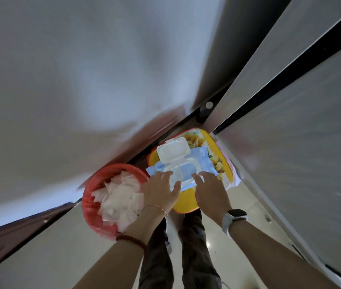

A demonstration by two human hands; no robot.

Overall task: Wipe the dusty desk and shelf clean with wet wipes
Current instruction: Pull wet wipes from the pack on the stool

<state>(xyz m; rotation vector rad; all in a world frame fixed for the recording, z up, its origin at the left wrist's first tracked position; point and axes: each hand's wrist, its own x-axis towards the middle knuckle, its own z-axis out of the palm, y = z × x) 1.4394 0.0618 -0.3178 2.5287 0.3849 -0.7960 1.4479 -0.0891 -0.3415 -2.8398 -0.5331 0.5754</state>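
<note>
Bare forearms: left wrist wears a thin gold bangle (155,207) and dark red bead bracelet (131,240); right wears a white-strapped smartwatch (235,217). Dark trousers (194,247).

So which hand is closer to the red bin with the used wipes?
Left. The left hand rests on the wipes pack right beside the red bin; the right hand is farther over.

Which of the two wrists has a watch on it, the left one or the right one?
The right wrist: a watch with a dark face and pale strap sits behind the right hand. The left hand has only a thin bangle and a bead bracelet.
</note>
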